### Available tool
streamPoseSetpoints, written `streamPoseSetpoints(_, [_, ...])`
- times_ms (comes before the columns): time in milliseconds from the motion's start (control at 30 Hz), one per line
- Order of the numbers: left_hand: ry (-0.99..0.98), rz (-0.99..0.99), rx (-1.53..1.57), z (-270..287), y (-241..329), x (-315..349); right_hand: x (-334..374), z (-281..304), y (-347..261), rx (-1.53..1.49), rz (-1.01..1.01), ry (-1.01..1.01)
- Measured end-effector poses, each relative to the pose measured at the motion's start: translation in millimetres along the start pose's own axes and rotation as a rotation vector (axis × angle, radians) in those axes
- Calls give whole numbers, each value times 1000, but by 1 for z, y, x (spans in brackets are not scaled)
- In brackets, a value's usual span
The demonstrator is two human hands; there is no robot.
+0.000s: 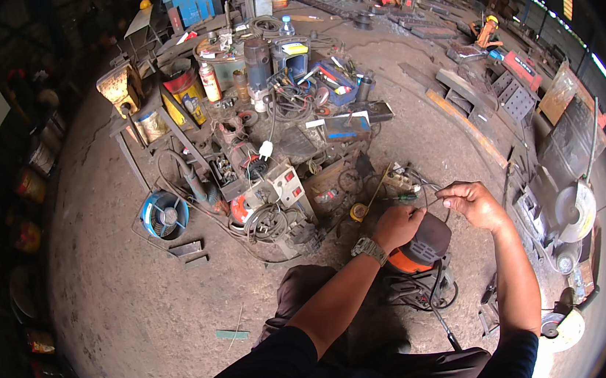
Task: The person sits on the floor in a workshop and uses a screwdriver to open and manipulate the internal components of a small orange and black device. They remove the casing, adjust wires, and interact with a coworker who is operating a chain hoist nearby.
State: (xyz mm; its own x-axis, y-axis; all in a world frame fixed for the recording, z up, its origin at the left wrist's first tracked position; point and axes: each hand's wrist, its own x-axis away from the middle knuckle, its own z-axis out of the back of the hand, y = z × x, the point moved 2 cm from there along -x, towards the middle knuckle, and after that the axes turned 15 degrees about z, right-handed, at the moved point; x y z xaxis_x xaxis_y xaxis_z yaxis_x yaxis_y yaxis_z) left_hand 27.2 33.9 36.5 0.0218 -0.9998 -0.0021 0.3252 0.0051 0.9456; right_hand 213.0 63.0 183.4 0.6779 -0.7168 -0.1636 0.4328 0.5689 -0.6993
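Nearest, a black cord (446, 321) runs along the floor on the near side of the machine (430, 240), which has a dark vented housing over an orange body. Just above the machine's far edge is the wire (434, 202), thin, dark and slightly bent, too fine to show its surface or its ends. Its long axis runs crosswise over the machine, rising a little toward the right. At the machine's left, the left hand (400, 224) has its grip pinching the wire between thumb and fingers; at the machine's right, the right hand (471, 204) seems to pinch it too, fingertips pointing left. Beyond the machine, to its left, lies a yellow tape measure (359, 213); farther that way stands a pale box (289, 184) with red switches.
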Motion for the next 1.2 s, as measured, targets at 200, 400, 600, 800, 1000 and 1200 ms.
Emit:
streamPoseSetpoints(200, [27,-7,20,1,-4,0,-15,-16,15,154,20,68])
streamPoseSetpoints(400, [75,-54,-8,-6,-11,0,-21,-50,31,-551,-335,635])
streamPoseSetpoints(600, [33,0,-6,2,-5,2,-1,-35,-22,888,448,329])
streamPoseSetpoints(800, [61,-14,14,-8,-4,-1,-6,-40,6,459,-387,229])
streamPoseSetpoints(1000, [105,32,-14,1,-4,-3,-11,-10,-3,-188,-65,47])
streamPoseSetpoints(1200, [-15,97,56,-11,3,-2,-3,4,27,93,120,-102])
